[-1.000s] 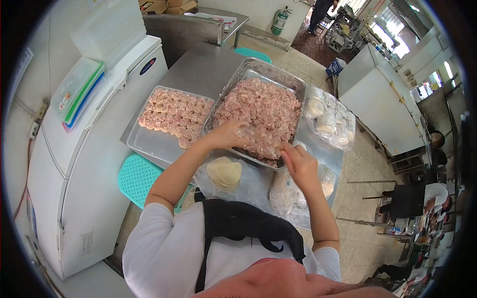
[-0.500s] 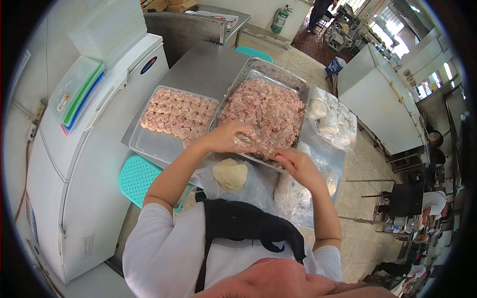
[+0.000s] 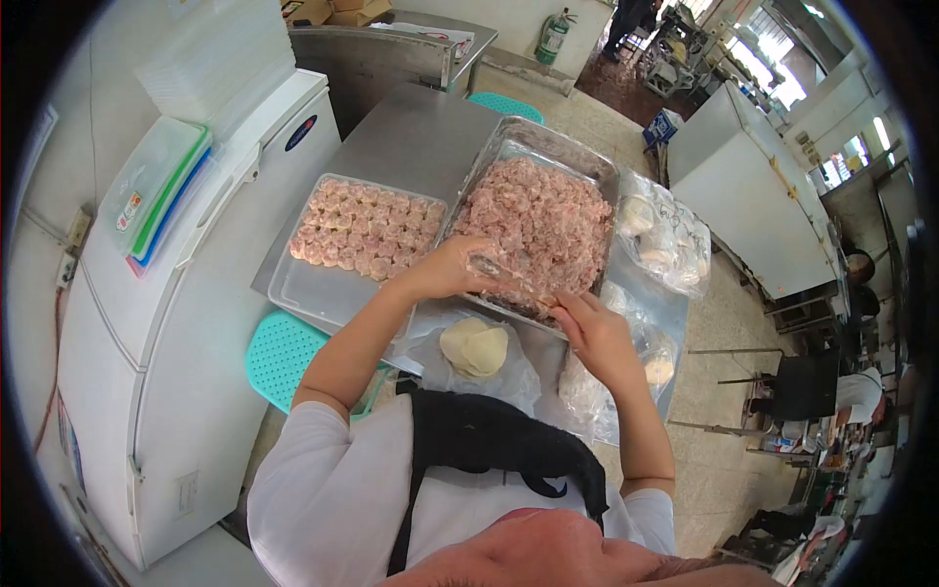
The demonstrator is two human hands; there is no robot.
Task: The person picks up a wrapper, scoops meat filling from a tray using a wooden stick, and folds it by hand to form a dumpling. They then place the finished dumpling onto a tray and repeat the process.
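Observation:
My left hand (image 3: 452, 268) is curled at the near left edge of a deep metal pan (image 3: 626, 181), around something small and partly hidden. My right hand (image 3: 595, 335) grips the end of a thin, meat-smeared tool (image 3: 523, 286), whose other end reaches my left fingers. Ground pink meat (image 3: 538, 215) is heaped in the pan. To the left, a clear tray (image 3: 303, 293) holds rows of filled meat dumplings (image 3: 367, 225). Round pale dough wrappers (image 3: 474, 348) lie stacked on a plastic bag (image 3: 518, 382) near my body.
Plastic bags with pale contents (image 3: 665, 235) lie right of the pan on the metal table (image 3: 411, 127). A white freezer (image 3: 210, 342) is at the left, with a turquoise stool (image 3: 279, 357) beside it. Another person (image 3: 861, 396) is at the far right.
The view has shifted slightly, so the table and its contents appear a little further right. My left hand no longer has its palm turned up as much; the tool still spans both hands.

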